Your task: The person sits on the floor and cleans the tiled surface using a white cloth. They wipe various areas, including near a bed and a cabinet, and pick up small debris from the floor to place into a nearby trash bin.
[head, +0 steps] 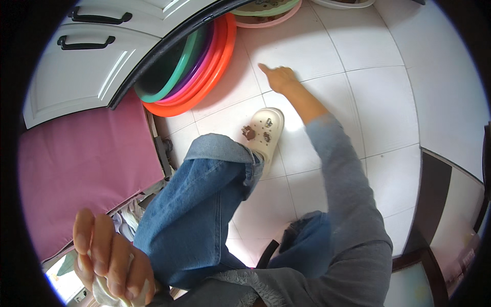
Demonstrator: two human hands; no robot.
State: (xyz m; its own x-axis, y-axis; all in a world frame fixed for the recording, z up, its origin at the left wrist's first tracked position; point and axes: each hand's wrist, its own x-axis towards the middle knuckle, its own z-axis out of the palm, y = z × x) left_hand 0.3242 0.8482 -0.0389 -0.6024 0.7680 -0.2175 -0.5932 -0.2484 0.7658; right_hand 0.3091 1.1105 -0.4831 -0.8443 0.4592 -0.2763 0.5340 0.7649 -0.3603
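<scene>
My left hand (113,257), close to the camera at the lower left, has its fingers curled around a crumpled white cloth or tissue (105,293). My right hand (280,77) reaches out over the white floor tiles (318,103), its thumb or a finger stretched toward the upper left and the other fingers curled; no object shows in it. Nearest to it are a stack of round plastic basins (226,50), orange, pink, purple and green, and a cream clog (267,126) with charms on my foot.
White cabinet doors (76,73) with black handles stand at the upper left, above a pink-covered surface (88,169). More basins (268,23) lie at the top. A dark-framed piece of furniture (425,203) is at the right.
</scene>
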